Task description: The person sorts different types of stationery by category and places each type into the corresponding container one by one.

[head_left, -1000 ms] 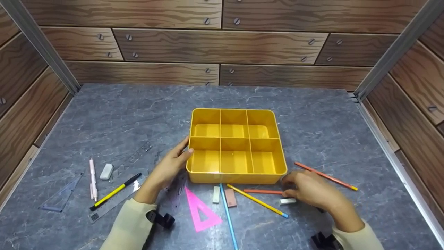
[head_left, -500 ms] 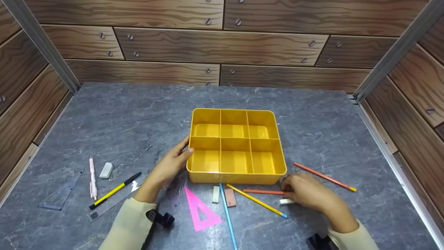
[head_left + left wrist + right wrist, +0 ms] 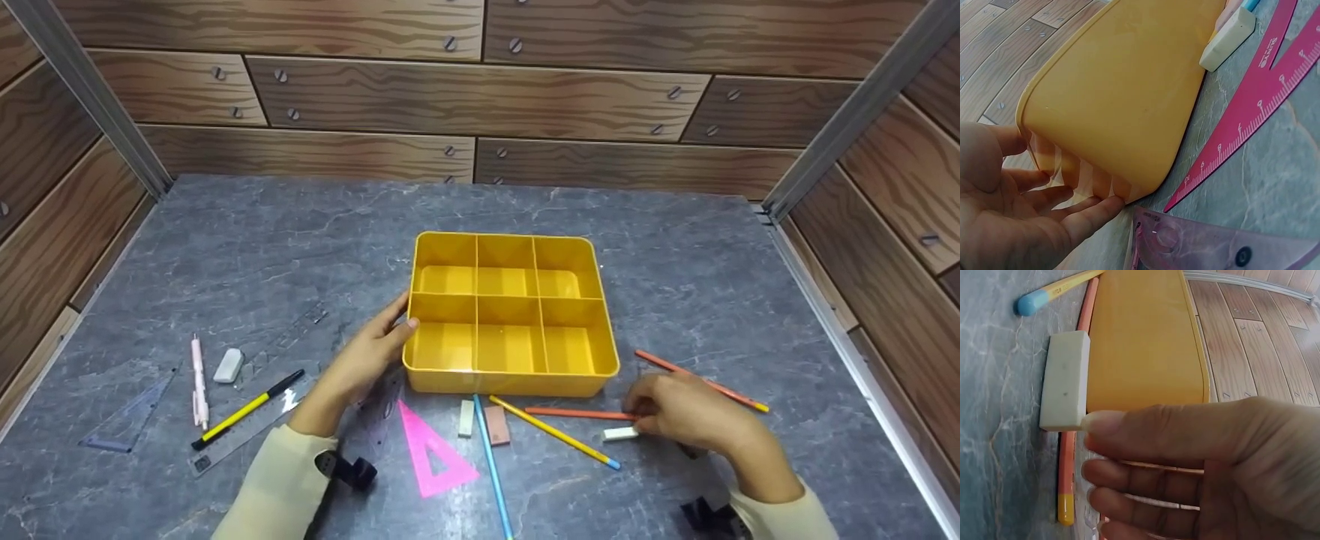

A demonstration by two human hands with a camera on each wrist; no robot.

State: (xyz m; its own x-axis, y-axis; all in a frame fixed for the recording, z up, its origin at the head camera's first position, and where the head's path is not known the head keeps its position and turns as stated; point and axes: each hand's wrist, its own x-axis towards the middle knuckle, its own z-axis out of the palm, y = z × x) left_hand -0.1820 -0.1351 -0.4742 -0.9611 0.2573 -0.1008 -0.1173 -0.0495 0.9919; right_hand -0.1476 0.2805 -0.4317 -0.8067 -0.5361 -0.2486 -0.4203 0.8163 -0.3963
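A yellow box with several compartments [image 3: 510, 382] stands mid-table. My left hand [image 3: 364, 360] holds its left side, thumb over the rim and fingers along the outer wall [image 3: 1072, 140]. Off the box's front right corner, my right hand [image 3: 694, 412] hovers low with loosely curled fingers. In the right wrist view its thumb tip is right at the corner of a white eraser [image 3: 1064, 382], while the other fingers stay apart from it. Past the eraser runs a red pencil [image 3: 1067, 467], whose yellow end shows beside the fingertips. Another red pencil [image 3: 739, 396] lies beyond the hand.
Before the box lie a pink set square [image 3: 420, 450], a small eraser [image 3: 466, 418], a pinkish eraser [image 3: 497, 425], a blue pencil [image 3: 491, 465] and a yellow one [image 3: 559, 435]. At left are a yellow-black pen [image 3: 244, 412], pink pen [image 3: 199, 390], eraser [image 3: 229, 366] and clear ruler [image 3: 225, 450].
My right hand has shifted slightly right, uncovering more of the red pencil in front of the box. The left hand and the box look unchanged.
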